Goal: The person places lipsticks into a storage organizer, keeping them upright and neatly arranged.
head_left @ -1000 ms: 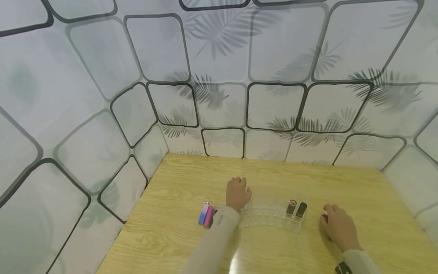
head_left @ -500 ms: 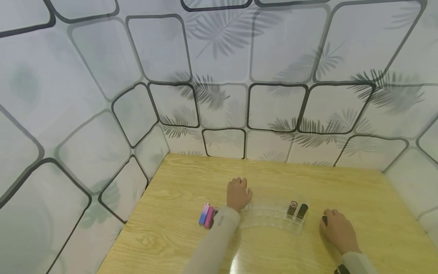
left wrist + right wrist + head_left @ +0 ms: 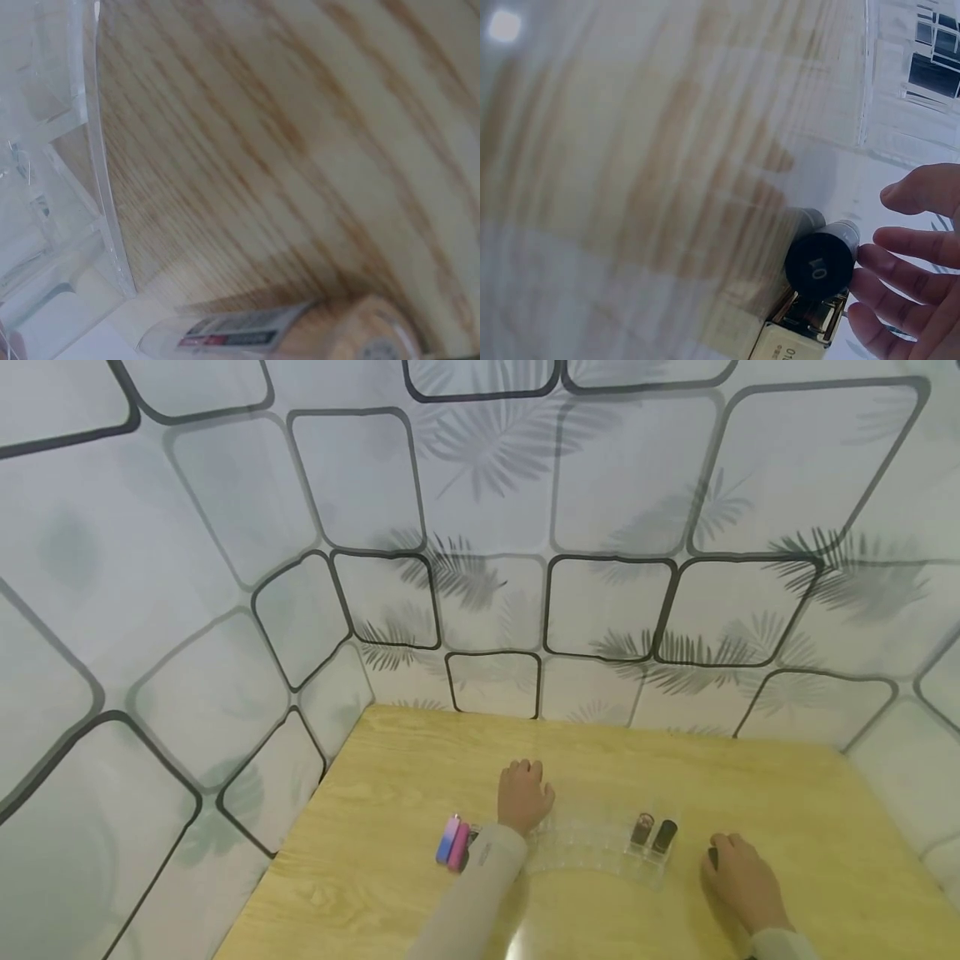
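Note:
My left hand (image 3: 522,797) rests at the left end of a clear curved lipstick organizer (image 3: 581,858), its fingers pointing away and its thumb beside the organizer. Two lipsticks stand in the organizer's right end: a brownish one (image 3: 642,828) and one with a black cap (image 3: 665,836). On the table to the right lies my right hand (image 3: 746,881), with a dark lipstick tube (image 3: 713,858) partly hidden under its fingers. In the right wrist view, loosely spread fingertips touch this black-ended tube (image 3: 819,266) marked 01, next to a gold-trimmed tube (image 3: 791,341).
By my left sleeve lie a purple-blue tube (image 3: 447,839), a pink tube (image 3: 458,847) and a dark item half covered by the sleeve. A peach-based labelled tube (image 3: 300,334) lies beside the organizer wall (image 3: 105,165) in the left wrist view. Patterned walls enclose the table (image 3: 360,827).
The head view has tilted slightly, so everything sits lower in it. My right fingers have shifted a little, showing more of the dark tube. The left hand stays in place by the organizer.

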Demonstrator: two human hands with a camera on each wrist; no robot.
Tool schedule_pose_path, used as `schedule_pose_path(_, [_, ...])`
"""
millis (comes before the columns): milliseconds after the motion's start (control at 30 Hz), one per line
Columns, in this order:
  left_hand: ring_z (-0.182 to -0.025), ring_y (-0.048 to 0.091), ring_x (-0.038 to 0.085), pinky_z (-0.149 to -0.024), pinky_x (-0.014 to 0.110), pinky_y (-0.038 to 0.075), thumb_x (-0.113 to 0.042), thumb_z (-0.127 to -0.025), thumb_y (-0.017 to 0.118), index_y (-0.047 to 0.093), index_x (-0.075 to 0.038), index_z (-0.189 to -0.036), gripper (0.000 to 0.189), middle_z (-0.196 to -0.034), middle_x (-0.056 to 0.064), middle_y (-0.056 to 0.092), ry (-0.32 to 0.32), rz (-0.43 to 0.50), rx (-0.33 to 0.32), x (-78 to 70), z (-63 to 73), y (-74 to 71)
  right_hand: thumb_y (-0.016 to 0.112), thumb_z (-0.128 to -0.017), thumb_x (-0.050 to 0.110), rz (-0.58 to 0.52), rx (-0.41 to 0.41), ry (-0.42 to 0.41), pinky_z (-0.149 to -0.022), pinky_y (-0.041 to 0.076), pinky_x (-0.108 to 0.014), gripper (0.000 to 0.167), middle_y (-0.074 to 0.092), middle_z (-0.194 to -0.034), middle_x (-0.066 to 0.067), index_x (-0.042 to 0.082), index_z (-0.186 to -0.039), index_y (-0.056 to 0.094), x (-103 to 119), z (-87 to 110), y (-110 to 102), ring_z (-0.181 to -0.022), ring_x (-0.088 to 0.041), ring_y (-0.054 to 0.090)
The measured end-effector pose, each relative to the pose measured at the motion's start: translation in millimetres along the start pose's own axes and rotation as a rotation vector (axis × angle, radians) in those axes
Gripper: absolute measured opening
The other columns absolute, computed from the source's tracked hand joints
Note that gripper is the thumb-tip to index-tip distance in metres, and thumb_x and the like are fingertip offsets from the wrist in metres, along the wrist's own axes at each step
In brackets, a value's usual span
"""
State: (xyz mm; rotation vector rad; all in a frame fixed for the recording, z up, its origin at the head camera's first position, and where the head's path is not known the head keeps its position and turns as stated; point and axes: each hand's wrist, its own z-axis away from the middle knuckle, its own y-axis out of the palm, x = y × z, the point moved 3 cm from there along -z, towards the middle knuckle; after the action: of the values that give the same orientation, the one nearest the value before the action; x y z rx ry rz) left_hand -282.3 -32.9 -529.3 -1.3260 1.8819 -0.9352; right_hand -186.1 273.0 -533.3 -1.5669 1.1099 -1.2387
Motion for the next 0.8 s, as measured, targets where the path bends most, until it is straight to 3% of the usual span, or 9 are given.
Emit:
schedule_pose_path(200, [-0.066, 0.051, 0.015, -0.063, 0.029, 0.043, -0.031, -0.077, 0.066, 0.061, -0.013, -0.081, 0.019, -0.072, 0.000, 0.058, 0.000, -0.006, 0.002, -0.6, 1.1, -0.4, 0.059, -0.081, 0.007, -0.035, 0.023, 0.024, -0.078, 0.048, -0.056, 0.032, 0.056, -0.096, -0.033, -0.016, -0.104, 0.055, -0.2, 0.4, 1.0, -0.086, -0.045, 0.058])
schedule_pose_path(500, [-0.063, 0.048, 0.013, -0.061, 0.026, 0.041, -0.031, -0.074, 0.067, 0.061, -0.013, -0.079, 0.019, -0.069, -0.002, 0.056, 0.018, 0.004, -0.049, 0.3, 2.3, -0.5, 0.058, -0.082, 0.005, -0.066, 0.088, 0.041, -0.082, 0.047, -0.057, 0.038, 0.055, -0.100, -0.036, -0.020, -0.110, 0.049, -1.4, -2.8, 4.4, -0.092, -0.049, 0.056])
schedule_pose_path(800, [-0.066, 0.048, 0.013, -0.065, 0.027, 0.043, -0.032, -0.077, 0.064, 0.062, -0.013, -0.085, 0.020, -0.073, -0.001, 0.057, 0.002, 0.008, -0.007, -0.1, 3.4, -0.7, 0.061, -0.082, 0.006, -0.060, 0.181, 0.084, -0.081, 0.048, -0.053, 0.039, 0.056, -0.100, -0.031, -0.018, -0.111, 0.050, 0.6, -5.8, 6.1, -0.092, -0.045, 0.057])
